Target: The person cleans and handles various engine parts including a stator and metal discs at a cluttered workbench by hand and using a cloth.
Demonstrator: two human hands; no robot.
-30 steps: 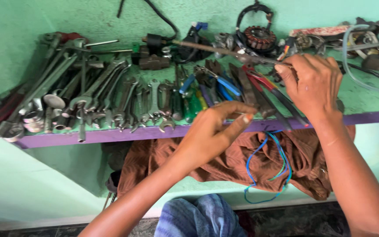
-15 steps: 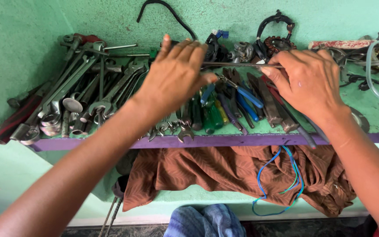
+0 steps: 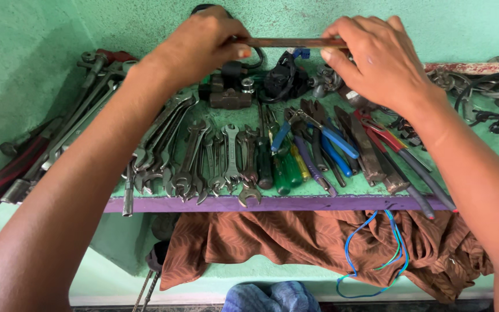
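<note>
A thin rusty metal rod [image 3: 293, 42] is held level above the green shelf [image 3: 480, 156]. One end is pinched by the left hand [image 3: 203, 43], the other by the right hand [image 3: 376, 58], fingers closed. Both ends should be gripped evenly. No containers are seen; spanners [image 3: 203, 156] and pliers [image 3: 324, 144] are laid bare on the shelf.
</note>
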